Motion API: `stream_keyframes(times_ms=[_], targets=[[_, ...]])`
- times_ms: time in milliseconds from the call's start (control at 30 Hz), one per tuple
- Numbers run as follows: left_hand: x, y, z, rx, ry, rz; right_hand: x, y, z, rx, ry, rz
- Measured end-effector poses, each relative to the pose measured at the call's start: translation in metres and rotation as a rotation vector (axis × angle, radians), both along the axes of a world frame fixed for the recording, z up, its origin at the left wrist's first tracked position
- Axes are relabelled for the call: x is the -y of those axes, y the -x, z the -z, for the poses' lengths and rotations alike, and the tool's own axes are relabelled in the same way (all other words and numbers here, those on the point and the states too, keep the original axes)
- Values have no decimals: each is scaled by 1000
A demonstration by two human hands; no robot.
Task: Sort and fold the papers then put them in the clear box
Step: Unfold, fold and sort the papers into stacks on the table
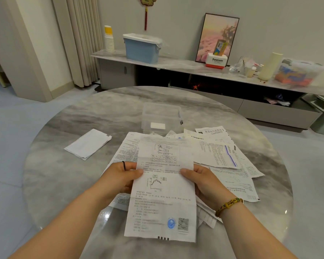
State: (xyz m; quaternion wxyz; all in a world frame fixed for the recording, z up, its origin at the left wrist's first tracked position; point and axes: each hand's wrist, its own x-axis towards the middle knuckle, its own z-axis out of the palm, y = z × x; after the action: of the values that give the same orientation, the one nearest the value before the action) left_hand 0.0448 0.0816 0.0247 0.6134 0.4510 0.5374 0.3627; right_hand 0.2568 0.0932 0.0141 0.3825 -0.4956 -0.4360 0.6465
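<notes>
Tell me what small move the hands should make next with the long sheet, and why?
Probably fold it in half: the left hand and right hand pinch the long sheet by its side edges, unfolded, and the clear box behind it looks shorter than the sheet.

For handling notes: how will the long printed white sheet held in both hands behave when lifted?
Probably floppy: the long white printed paper sheet, pinched at its sides by the left hand and right hand, shows fold creases and a wavy lower edge. Likely very light, as thumb pinches alone carry it.
</notes>
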Motion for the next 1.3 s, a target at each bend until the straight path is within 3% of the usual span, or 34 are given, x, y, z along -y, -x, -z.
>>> stream_keyframes(times_ms=[667,1167,1300], targets=[[-3,0,6,-101,-29,26,0,1,3,-14,-6,-48],[-9,4,7,276,58,-69,-2,2,6,-134,-14,58],[-9,1,5,288,130,-87,-3,2,7,10,-89,139]])
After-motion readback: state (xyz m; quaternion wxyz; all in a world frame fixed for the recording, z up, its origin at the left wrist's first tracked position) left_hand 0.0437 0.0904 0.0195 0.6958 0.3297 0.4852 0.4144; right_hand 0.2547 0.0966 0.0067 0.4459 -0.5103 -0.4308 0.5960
